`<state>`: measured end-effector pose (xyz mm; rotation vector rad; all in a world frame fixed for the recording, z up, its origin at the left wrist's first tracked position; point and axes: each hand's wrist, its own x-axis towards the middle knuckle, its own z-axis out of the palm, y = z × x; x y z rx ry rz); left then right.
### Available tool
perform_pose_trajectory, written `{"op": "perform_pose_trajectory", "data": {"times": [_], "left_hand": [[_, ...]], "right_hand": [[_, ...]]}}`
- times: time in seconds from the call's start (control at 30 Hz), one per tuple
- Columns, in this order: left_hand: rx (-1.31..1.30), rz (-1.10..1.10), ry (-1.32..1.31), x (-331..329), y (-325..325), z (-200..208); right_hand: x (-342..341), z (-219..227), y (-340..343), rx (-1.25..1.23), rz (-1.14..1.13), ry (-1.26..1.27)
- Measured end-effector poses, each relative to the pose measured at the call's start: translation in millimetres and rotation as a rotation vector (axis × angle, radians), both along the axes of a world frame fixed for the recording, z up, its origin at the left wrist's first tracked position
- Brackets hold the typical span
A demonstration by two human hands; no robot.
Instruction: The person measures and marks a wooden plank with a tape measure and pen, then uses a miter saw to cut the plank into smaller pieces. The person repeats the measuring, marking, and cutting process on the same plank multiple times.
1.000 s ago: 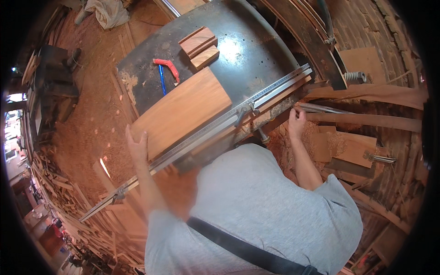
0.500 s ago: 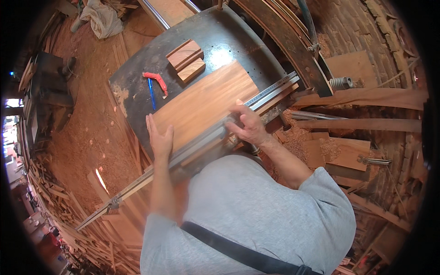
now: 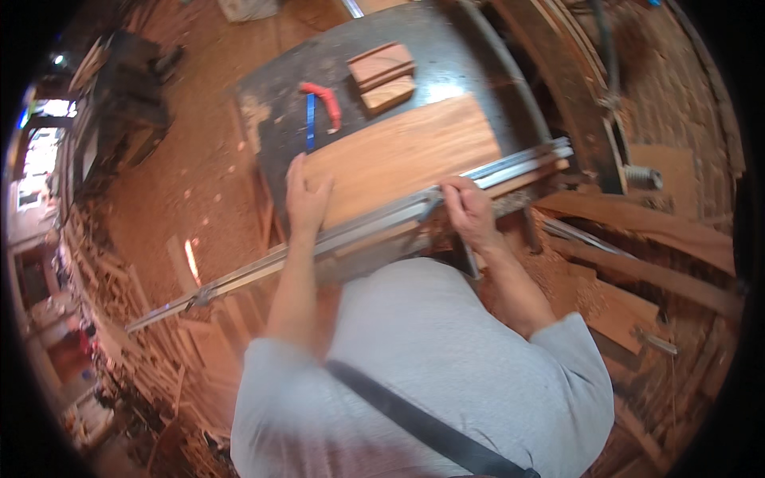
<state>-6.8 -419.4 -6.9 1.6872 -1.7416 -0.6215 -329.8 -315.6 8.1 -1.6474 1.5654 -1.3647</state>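
Observation:
A flat wooden board point(image 3: 406, 155) lies on the dark metal machine table point(image 3: 275, 88), its near long edge along a metal rail point(image 3: 374, 217) with a wooden strip under it. My left hand point(image 3: 307, 199) rests at the board's left end, fingers stretched and thumb apart on the wood. At the board's near right part, my right hand point(image 3: 472, 211) has its fingers curled over the metal rail; a small dark part beside the thumb is blurred. Beyond the board lie a blue pen point(image 3: 311, 123), a red bent piece point(image 3: 324, 103) and grooved wooden blocks point(image 3: 381, 68).
The machine's rusty frame point(image 3: 566, 72) rises at the far right, with a coil spring point(image 3: 642, 177) beside it. Planks point(image 3: 637, 223) and shavings lie to the right. Wood offcuts point(image 3: 103, 279) are heaped on the left, near a dark machine point(image 3: 119, 103).
My right hand has closed its fingers on the rail after hovering there with them apart. The left hand stays at the board's left end. The whole view has shifted.

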Motion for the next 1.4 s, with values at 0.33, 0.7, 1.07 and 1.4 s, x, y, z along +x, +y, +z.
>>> {"op": "perform_pose_trajectory", "data": {"times": [0.33, 0.7, 1.07, 1.4], "left_hand": [[0.215, -0.128, -0.579, 0.1, -165.6, 5.3], [0.161, -0.314, -0.066, 48.8, -129.3, -8.2], [0.393, -0.138, -0.092, 51.5, -33.0, 21.0], [0.495, -0.05, 0.011, 39.1, 14.2, 21.7]], "right_hand": [[-2.1, 16.6, 57.9, 0.109, -0.466, 0.1], [-60.7, -137.3, 194.1, 0.986, -0.787, 0.387], [-72.3, -80.2, 193.5, 0.885, -0.692, -0.55], [-102.2, 44.9, -56.5, 0.758, -0.315, -0.146]]}}
